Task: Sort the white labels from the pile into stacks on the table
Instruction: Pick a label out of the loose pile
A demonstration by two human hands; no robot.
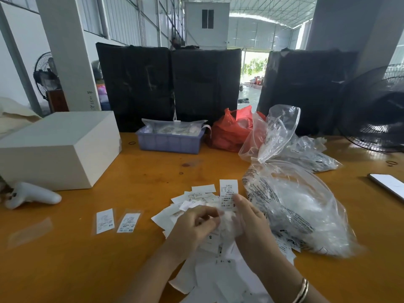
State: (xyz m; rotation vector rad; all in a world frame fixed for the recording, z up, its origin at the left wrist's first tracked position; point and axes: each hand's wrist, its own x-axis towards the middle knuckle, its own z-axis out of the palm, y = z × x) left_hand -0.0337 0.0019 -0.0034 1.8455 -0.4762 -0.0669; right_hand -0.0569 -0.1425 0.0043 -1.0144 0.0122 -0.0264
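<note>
A loose pile of white labels (196, 199) lies on the orange table (135, 176) in front of me and spreads down to the near edge. My right hand (251, 224) holds one upright label (228, 193) above the pile, thumb against it. My left hand (194, 228) has its fingers curled and pinches at blurred white labels between the two hands. An S-marked label (211, 237) shows just under my left hand. Two XS labels (105, 220) (128, 223) lie side by side to the left, apart from the pile.
A clear plastic bag (293, 204) sits right of the pile. A white box (59, 147) and a white controller (32, 195) lie at left. A purple bin (170, 141), red bag (231, 130), fan (378, 110) and phone (389, 184) stand further off.
</note>
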